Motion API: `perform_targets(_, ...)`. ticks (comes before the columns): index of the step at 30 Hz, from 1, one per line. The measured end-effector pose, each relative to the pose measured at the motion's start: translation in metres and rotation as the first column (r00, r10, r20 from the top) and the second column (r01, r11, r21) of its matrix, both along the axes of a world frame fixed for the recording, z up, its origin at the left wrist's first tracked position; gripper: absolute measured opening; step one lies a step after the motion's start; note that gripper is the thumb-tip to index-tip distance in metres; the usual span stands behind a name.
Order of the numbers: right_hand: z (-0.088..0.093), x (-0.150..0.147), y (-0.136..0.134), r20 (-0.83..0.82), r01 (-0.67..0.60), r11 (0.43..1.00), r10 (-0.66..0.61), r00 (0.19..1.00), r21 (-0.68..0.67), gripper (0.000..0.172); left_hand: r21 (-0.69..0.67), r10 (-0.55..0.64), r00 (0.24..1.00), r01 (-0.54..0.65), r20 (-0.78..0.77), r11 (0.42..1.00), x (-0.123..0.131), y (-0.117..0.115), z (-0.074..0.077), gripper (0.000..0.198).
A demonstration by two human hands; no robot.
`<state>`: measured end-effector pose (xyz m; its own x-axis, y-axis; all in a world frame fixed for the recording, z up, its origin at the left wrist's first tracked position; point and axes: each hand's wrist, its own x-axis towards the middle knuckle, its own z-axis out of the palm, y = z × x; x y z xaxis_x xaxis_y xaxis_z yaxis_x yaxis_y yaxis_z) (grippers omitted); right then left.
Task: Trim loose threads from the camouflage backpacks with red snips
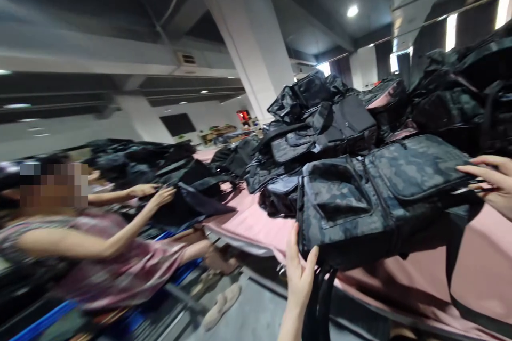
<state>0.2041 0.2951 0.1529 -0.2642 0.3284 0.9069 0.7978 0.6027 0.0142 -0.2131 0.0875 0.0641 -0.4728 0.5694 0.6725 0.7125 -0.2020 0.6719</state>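
A dark camouflage backpack [420,165] lies on its back above the pink-covered table, its clear window pocket and zipped front pocket facing up. My left hand [300,266] grips its near left end, with the thumb and a finger showing at the edge. At the far right end my right hand [494,181] holds the other side; a thin metallic thing, perhaps a small tool, shows by its fingers, too blurred to name. Black straps [456,261] hang down from the bag.
More camouflage bags are piled [328,122] behind and at the right [452,96]. A pink cloth [256,213] covers the table. At left a seated co-worker [108,240] handles a dark bag [192,197]. Slippers [222,306] lie on the floor.
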Motion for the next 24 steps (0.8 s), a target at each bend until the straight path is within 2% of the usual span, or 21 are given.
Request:
perform_targets(2, 0.008, -0.004, 0.002, 0.018, -0.014, 0.999, 0.014, 1.000, 0.040, 0.031, -0.038, 0.093, 0.996, -0.093, -0.003, 0.995, -0.003, 0.004, -0.017, 0.057)
perform_targets(4, 0.013, -0.014, 0.005, 0.011, 0.010, 1.000, -0.010, 1.000, 0.024, 0.033, -0.081, 0.171, 0.985, -0.172, -0.020, 0.982, -0.007, 0.006, -0.028, 0.056)
perform_targets(8, 0.030, -0.029, 0.001, 0.031, 0.020, 0.996, -0.017, 0.999, -0.092, 0.029, -0.071, 0.337, 0.942, -0.335, 0.010, 0.939, -0.005, 0.003, -0.033, 0.059)
perform_targets(10, 0.041, -0.035, -0.006, 0.059, 0.000, 0.981, 0.012, 0.998, -0.193, 0.026, -0.019, 0.408, 0.912, -0.407, 0.050, 0.913, 0.008, -0.001, -0.032, 0.055)
perform_targets(11, 0.047, -0.038, -0.010, 0.076, -0.011, 0.968, 0.031, 0.997, -0.251, 0.023, 0.004, 0.407, 0.909, -0.409, 0.094, 0.913, 0.018, -0.002, -0.032, 0.053)
perform_targets(13, 0.057, -0.044, -0.017, 0.101, -0.027, 0.928, 0.069, 0.992, -0.371, 0.013, 0.030, 0.299, 0.926, -0.314, 0.230, 0.949, 0.045, -0.002, -0.029, 0.049)
perform_targets(15, 0.063, -0.051, -0.022, 0.117, -0.036, 0.874, 0.105, 0.987, -0.484, 0.008, 0.032, 0.059, 0.923, -0.076, 0.381, 0.997, 0.077, 0.003, -0.023, 0.047)
perform_targets(16, 0.064, -0.055, -0.024, 0.121, -0.039, 0.845, 0.122, 0.985, -0.533, 0.013, 0.039, -0.079, 0.899, 0.069, 0.431, 0.997, 0.093, 0.007, -0.017, 0.045)
perform_targets(19, 0.064, -0.067, -0.026, 0.114, -0.044, 0.778, 0.148, 0.982, -0.627, 0.030, 0.063, -0.360, 0.808, 0.375, 0.466, 0.925, 0.141, 0.024, 0.003, 0.047)
perform_targets(21, 0.064, -0.073, -0.025, 0.099, -0.037, 0.757, 0.134, 0.986, -0.653, 0.036, 0.076, -0.462, 0.703, 0.506, 0.540, 0.859, 0.165, 0.036, 0.010, 0.059)
perform_targets(23, 0.064, -0.076, -0.019, 0.079, -0.024, 0.747, 0.103, 0.992, -0.664, 0.044, 0.074, -0.490, 0.556, 0.608, 0.672, 0.791, 0.178, 0.047, 0.004, 0.056)
perform_targets(24, 0.065, -0.077, -0.014, 0.069, -0.017, 0.744, 0.085, 0.994, -0.668, 0.049, 0.065, -0.482, 0.488, 0.651, 0.728, 0.756, 0.180, 0.050, -0.006, 0.050)
